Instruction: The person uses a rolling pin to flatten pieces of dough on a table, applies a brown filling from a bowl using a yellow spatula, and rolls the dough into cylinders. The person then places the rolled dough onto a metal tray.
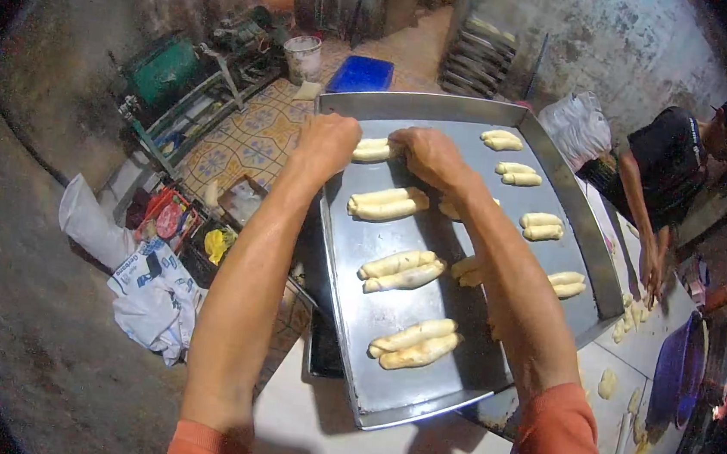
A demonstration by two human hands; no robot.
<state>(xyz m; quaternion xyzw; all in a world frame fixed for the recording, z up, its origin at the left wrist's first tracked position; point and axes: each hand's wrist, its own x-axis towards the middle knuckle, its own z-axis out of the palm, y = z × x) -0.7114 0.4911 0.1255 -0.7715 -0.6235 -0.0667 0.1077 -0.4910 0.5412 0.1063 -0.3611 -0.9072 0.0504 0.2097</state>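
Observation:
A large metal baking tray (320, 223) holds several paired rolls of pale dough (396, 347), some partly hidden behind my right arm. At the tray's far left corner, my left hand (332, 136) and my right hand (420, 152) are closed at either end of a dough roll pair (372, 151). Their fingertips are curled on the dough and partly hidden by the hands themselves. The pair lies low at the tray surface, in front of the raised far wall.
A co-worker (658, 166) at the right works over dough pieces on a white table (656, 343), near a purple basin (677, 375). Stacked trays (477, 60), a blue crate (361, 74), a white bucket (302, 57), machinery (161, 75) and bags (150, 295) stand or lie around.

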